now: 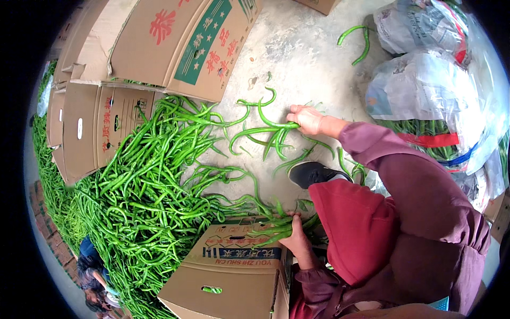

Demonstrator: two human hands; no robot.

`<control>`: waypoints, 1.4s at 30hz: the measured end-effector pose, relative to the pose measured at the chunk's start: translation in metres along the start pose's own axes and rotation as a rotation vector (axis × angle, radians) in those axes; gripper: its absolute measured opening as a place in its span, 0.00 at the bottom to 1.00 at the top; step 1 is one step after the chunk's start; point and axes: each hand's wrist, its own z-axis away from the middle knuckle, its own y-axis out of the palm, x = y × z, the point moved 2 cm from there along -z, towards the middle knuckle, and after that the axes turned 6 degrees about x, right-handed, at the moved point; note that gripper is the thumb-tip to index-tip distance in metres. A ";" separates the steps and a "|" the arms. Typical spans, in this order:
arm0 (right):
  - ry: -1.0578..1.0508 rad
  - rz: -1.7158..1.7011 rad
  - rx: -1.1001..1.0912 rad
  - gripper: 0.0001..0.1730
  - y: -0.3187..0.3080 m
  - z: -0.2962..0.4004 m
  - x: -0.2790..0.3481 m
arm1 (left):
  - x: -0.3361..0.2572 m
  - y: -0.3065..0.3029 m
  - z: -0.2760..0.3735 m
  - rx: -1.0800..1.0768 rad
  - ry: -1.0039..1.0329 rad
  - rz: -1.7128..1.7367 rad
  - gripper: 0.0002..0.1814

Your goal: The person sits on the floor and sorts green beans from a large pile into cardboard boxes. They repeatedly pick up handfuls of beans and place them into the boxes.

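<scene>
My right hand [308, 119] reaches out over the concrete floor, closed around a small bunch of long green chili peppers [273, 129]. Their curved ends fan out away from the fingers. Closer to my body, my left hand [295, 239] grips several more green peppers [279, 229] beside a cardboard box [227, 289], with the thumb on top. Part of this bunch lies over the box's printed side. A large heap of green chili peppers [159, 199] spreads in front of me, and stray peppers [259, 103] lie on the floor between the heap and my right hand.
Two open cardboard cartons [147, 52] [79, 127] lie at the heap's far side. Plastic-wrapped bundles of peppers [414, 85] stand on the right. My dark shoe [312, 174] rests between my hands. Another person [89, 271] is at the heap's lower-left edge.
</scene>
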 end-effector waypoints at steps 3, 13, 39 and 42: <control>0.016 0.167 0.031 0.14 0.011 -0.006 -0.018 | -0.004 0.003 0.001 0.014 0.009 -0.068 0.15; 0.112 -0.004 0.351 0.15 -0.069 0.077 0.022 | -0.047 -0.008 0.038 -0.021 0.234 -0.145 0.15; -1.745 0.620 -0.206 0.07 -0.171 0.345 0.448 | -0.047 -0.056 0.299 0.785 0.361 0.864 0.38; -1.706 0.660 -0.289 0.09 -0.133 0.352 0.458 | -0.007 -0.056 0.302 0.757 0.500 0.912 0.42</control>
